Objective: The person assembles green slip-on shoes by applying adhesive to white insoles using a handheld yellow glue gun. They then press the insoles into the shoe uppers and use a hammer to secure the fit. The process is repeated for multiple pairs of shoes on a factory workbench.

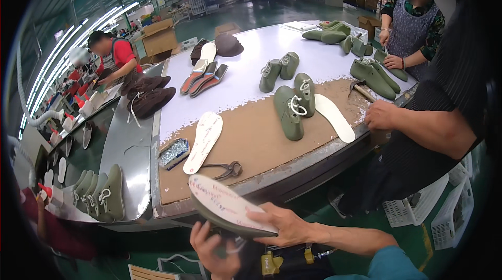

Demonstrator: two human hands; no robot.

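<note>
My right hand (282,225) grips a green shoe last, sole side up, with a white insole (222,201) lying along its bottom; the insole bears handwriting. Just below the last, my left hand (215,254) is slightly blurred, its fingers apart and curved, with nothing visibly held. Pincers (230,170) lie at the table's near edge. Beside them are a loose white insole (205,141) and a small box of metal tacks (174,154). Two green lasts (289,115) with white laces stand further right, next to another white insole (334,118).
The worktable (235,89) has a worn brown area. On it are more laced lasts (270,75), a brown cap (228,45) and red-grey soles (204,78). At right, one person's hand holds a hammer (361,87); another handles lasts. Brown shoes (151,103) and white crates (452,217) flank the table.
</note>
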